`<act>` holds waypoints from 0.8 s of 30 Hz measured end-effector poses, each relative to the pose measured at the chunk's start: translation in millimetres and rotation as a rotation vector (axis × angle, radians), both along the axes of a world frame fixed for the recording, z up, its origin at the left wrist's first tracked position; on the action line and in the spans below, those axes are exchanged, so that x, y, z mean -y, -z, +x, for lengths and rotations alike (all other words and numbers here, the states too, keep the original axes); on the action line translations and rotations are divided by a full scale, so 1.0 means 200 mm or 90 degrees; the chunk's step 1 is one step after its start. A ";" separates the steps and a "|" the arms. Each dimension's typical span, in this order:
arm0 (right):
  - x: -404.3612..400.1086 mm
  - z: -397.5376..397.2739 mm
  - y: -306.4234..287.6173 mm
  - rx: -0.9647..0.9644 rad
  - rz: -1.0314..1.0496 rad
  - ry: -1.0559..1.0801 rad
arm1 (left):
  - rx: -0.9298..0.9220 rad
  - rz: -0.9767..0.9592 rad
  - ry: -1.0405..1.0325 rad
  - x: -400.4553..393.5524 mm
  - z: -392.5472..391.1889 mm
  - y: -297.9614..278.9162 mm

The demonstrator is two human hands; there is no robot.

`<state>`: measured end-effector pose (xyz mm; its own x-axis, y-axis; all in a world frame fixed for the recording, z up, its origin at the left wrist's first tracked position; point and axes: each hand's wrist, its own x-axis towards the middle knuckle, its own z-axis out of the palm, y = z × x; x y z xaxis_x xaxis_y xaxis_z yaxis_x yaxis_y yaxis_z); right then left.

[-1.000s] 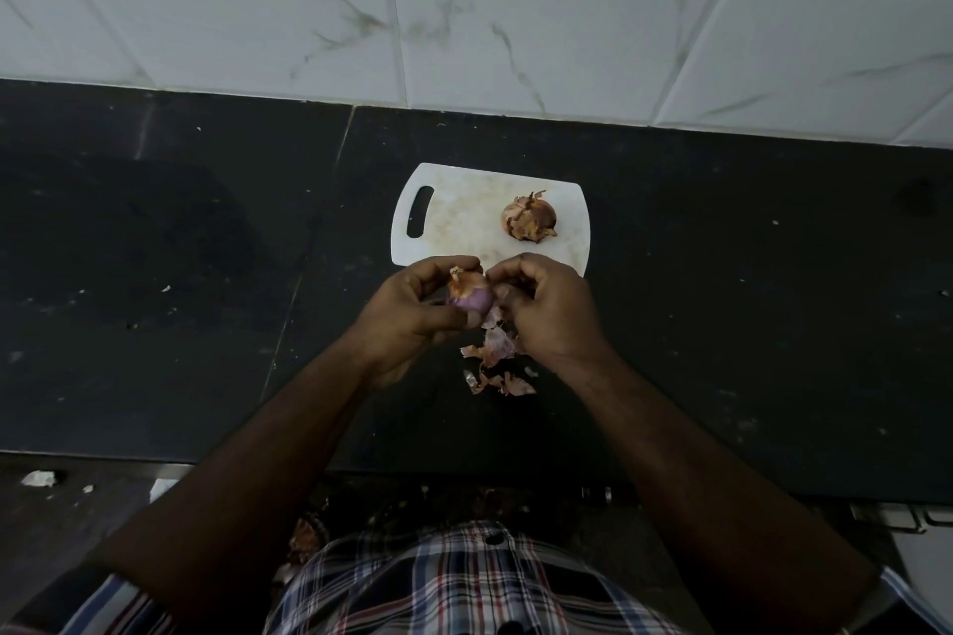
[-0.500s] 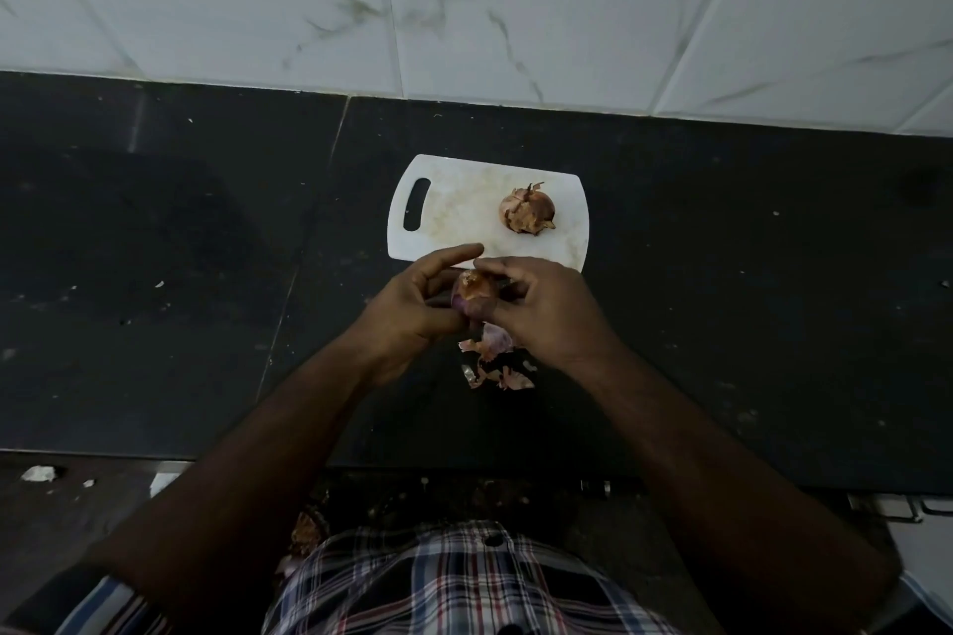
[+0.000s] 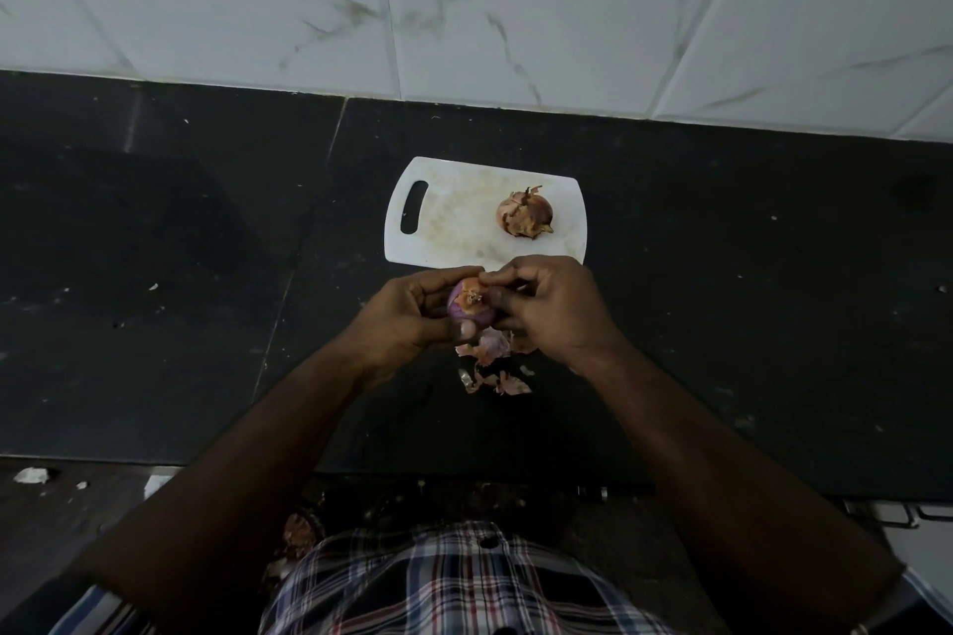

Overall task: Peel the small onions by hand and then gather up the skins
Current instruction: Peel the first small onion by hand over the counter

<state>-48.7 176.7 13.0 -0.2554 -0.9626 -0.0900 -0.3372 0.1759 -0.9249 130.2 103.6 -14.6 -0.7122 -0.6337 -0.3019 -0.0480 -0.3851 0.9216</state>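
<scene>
Just below the middle of the frame, the person holds a small onion (image 3: 470, 308) between both hands, over the dark countertop (image 3: 154, 299). The left hand (image 3: 412, 317) cups it from the left, fingers curled round its far side and the thumb pressed against its lower edge, so the grip is firm. The right hand (image 3: 546, 307) closes in from the right, its fingertips pinched at the top of the onion where a scrap of orange-brown skin clings around the root end; the rest of the bulb shows bare purple. Directly beneath the hands, toward the lower part of the frame, loose skins (image 3: 492, 361) lie scattered on the counter in a small heap of pinkish and tan flakes, the nearest ones just under the right hand's knuckles and the farthest a little lower. Above the hands, in the centre of the frame, sits a white cutting board (image 3: 454, 222) with a handle slot at its left end; its near edge is just beyond the fingertips. On the right half of the board rests a second onion (image 3: 525, 211), its papery brown skin on, apart from both hands. White marbled wall tiles (image 3: 515, 5) fill the upper part of the frame, and a checked shirt (image 3: 454, 583) shows at the bottom.
</scene>
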 end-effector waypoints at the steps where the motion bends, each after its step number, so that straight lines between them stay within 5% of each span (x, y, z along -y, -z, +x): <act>1: 0.00 -0.01 0.00 0.008 -0.007 0.001 | -0.002 0.002 0.001 0.00 0.00 0.00; 4: 0.00 -0.03 0.00 0.048 0.008 -0.040 | -0.013 0.001 -0.004 0.01 0.00 0.00; 8: -0.01 0.00 -0.01 -0.090 -0.042 -0.065 | 0.001 -0.017 0.005 0.03 -0.01 0.00; 15: -0.01 -0.03 0.02 0.112 -0.043 0.013 | -0.026 0.016 0.023 0.03 0.00 0.00; 24: -0.02 -0.07 0.09 0.042 0.026 0.070 | -0.079 0.110 0.031 0.01 0.03 0.01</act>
<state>-61.9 180.2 -5.8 -0.3512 -0.9243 -0.1495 -0.2521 0.2471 -0.9356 137.0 100.8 -16.2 -0.7795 -0.5438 -0.3110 0.0396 -0.5383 0.8418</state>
